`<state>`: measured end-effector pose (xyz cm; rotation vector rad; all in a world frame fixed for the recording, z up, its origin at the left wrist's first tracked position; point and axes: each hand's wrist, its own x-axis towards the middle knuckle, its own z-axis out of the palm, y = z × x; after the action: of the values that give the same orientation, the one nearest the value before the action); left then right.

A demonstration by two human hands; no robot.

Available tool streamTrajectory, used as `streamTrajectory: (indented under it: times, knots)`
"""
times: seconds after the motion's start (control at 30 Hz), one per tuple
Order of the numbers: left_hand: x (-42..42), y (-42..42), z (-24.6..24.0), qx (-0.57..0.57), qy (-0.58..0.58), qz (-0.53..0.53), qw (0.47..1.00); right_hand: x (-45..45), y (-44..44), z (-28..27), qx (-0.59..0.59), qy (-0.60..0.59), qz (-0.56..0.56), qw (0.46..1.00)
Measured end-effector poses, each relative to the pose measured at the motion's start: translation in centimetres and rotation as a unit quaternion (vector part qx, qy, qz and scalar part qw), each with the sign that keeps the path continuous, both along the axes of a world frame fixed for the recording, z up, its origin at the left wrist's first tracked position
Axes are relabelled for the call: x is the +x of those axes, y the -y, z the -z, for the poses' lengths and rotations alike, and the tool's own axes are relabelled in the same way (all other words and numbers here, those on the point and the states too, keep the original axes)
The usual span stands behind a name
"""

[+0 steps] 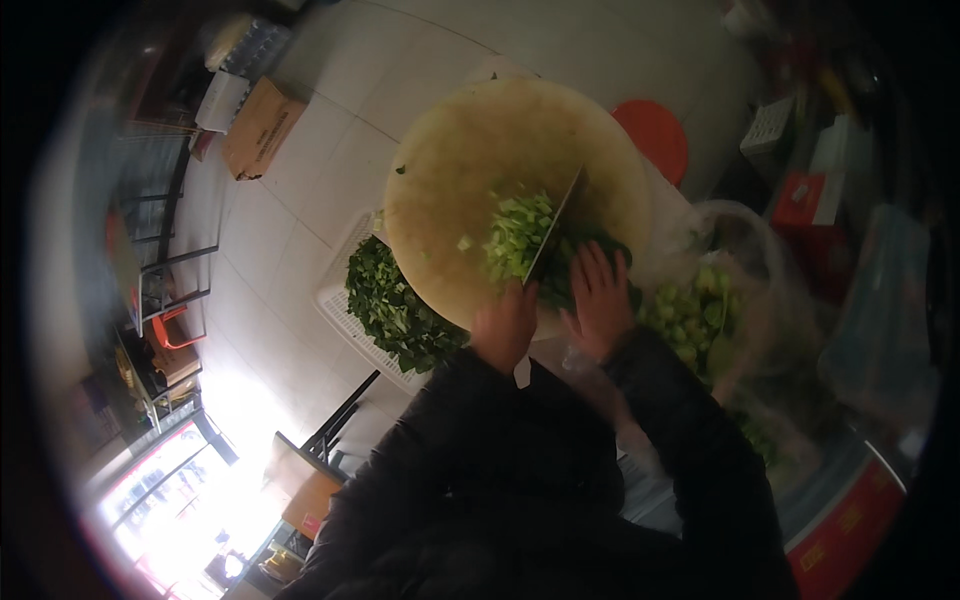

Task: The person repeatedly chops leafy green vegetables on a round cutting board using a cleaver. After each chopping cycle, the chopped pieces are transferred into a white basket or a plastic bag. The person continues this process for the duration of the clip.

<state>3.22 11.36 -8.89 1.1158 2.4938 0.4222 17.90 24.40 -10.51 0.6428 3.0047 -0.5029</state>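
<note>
My left hand grips the handle of a kitchen cleaver, whose blade points away from me across a round chopping board. Chopped pale-green stems lie heaped against the blade's left face. To its right, my right hand presses on a bunch of dark leafy greens, with its fingers spread over them. My palm hides part of the bunch. A white plastic basket at the board's lower left holds a pile of cut leafy greens.
At the right, a clear plastic bag holds more green vegetables. A red round stool stands beyond the board. A cardboard box sits on the tiled floor, with metal-framed furniture at the left.
</note>
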Motion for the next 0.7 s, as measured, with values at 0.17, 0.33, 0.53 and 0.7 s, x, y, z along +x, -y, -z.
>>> streamTrajectory:
  times: [0.17, 0.33, 0.53, 0.7]
  knots:
    - [-3.5, 0.6, -3.5, 0.008, 0.099, 0.005, 0.995, -1.9, -2.7, 1.7, 0.042, -0.049, 0.016, 0.998]
    - [-3.6, 1.2, -7.8, -0.006, 0.113, -0.022, 0.993, -2.7, -2.1, 1.2, -0.069, -0.136, 0.059, 0.986]
    - [-1.2, 2.1, -8.8, -0.097, 0.146, -0.017, 0.984, -1.5, -2.6, 0.0, -0.095, -0.084, 0.075, 0.989]
    - [0.1, 1.0, -3.4, -0.049, 0.123, -0.019, 0.991, -0.6, -1.6, 1.1, -0.091, -0.096, 0.080, 0.988]
